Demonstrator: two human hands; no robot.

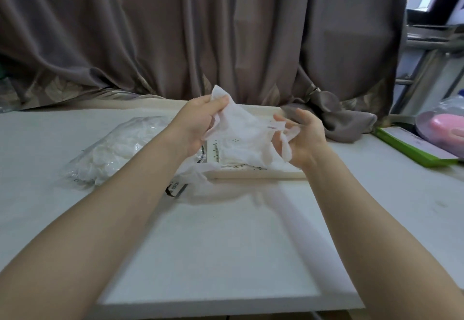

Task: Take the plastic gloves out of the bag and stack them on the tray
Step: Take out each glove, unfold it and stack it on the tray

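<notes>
A thin white plastic glove (244,126) hangs stretched between my hands above the tray. My left hand (200,121) pinches its top edge with thumb and fingers. My right hand (301,136) holds the glove's lower right part, its fingers curled around the film. Below them the pale wooden tray (258,175) carries a small pile of white gloves (241,160). The clear plastic bag (115,151), still bulging with gloves, lies on the table left of the tray, its open end towards the tray.
A white table (213,244) spreads in front of me. Grey curtains (175,31) hang behind it, one bunched onto the table at the right. A green-edged board (411,150) and a pink object under a clear cover (444,124) sit at the far right.
</notes>
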